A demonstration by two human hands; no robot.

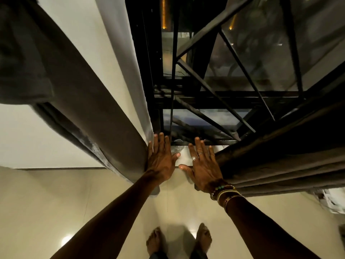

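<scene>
Currently the left hand (162,159) is flat, fingers straight and slightly spread, its outer edge pressing against the heavy grey-brown fabric curtain on the left (104,116). The right hand (202,166) is likewise flat with straight fingers, two rings on them, its outer edge touching the dark folded fabric curtain on the right (280,165). Neither hand grips anything. The thumbs point toward each other, close but apart.

Between the hands shows a narrow white window sill (183,157); a small clear glass item (177,147) sits on it near the fingertips, too blurred to identify. Beaded and corded bracelets (225,193) ring the right wrist. The left curtain carries a white lining (130,75) along its inner edge. Beyond the gap stands a black metal window grille (214,94) with crossed bars. Below: glossy cream tiled floor (56,202), two bare feet (155,240).
</scene>
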